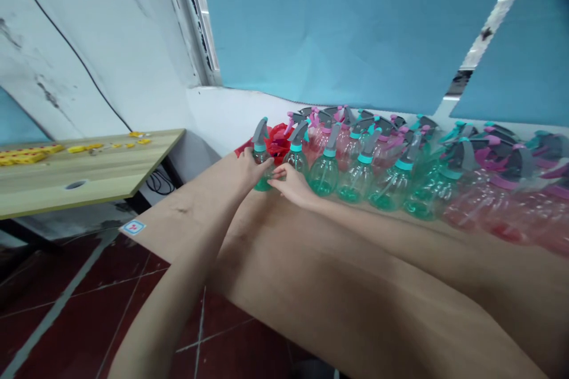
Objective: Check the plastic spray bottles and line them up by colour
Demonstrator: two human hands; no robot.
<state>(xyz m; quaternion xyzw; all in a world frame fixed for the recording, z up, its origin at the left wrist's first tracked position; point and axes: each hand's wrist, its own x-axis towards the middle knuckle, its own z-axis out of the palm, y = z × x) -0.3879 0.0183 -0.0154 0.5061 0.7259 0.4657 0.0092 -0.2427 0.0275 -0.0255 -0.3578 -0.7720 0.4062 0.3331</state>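
A clear green spray bottle (262,182) with a grey and teal trigger head stands upright at the left end of the front row. My left hand (251,169) is closed around its near left side, below the teal collar. My right hand (291,182) is close to the bottle's right side with its fingers slightly apart. Whether those fingertips touch the bottle, I cannot tell. Just right of it, another green spray bottle (297,160) is partly hidden by my right hand. A shiny red thing (278,141) shows behind these two bottles.
Several green spray bottles (323,176) and pink spray bottles (511,204) stand close together along the wall. Their brown table (195,189) has a sticker (133,227) at its left corner. A second table (111,169) at left holds yellow pieces (26,155).
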